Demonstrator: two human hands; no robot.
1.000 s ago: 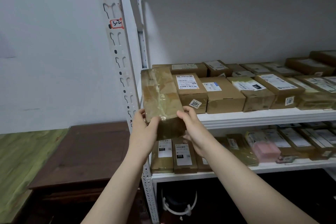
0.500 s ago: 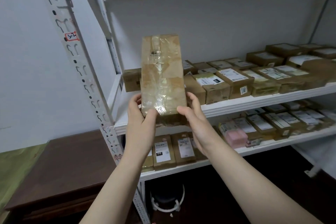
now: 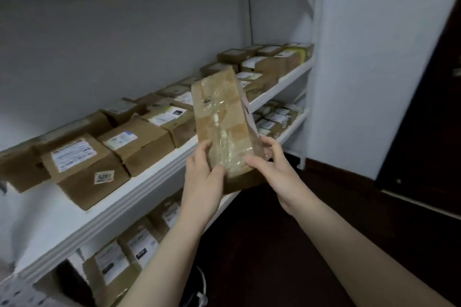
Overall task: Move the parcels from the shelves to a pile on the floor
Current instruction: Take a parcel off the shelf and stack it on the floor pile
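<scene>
A long brown cardboard parcel (image 3: 223, 117) wrapped in clear tape stands upright in front of me, clear of the shelves. My left hand (image 3: 203, 177) grips its lower left side, thumb on the front face. My right hand (image 3: 272, 169) holds the lower right corner, fingers curled behind it. Many more labelled brown parcels (image 3: 134, 142) sit in rows on the upper white shelf (image 3: 154, 169). Others (image 3: 112, 264) lie on the shelf below.
A white wall (image 3: 374, 57) ends the shelving on the right, and a dark door (image 3: 429, 119) stands beyond it. The dark brown floor (image 3: 311, 219) stretches under my arms. A dark object with a white cord (image 3: 199, 289) sits under the lowest shelf.
The parcel has come off the shelf and out in front of the rack. My view has swung right, so the left post and wooden cabinet are gone from sight.
</scene>
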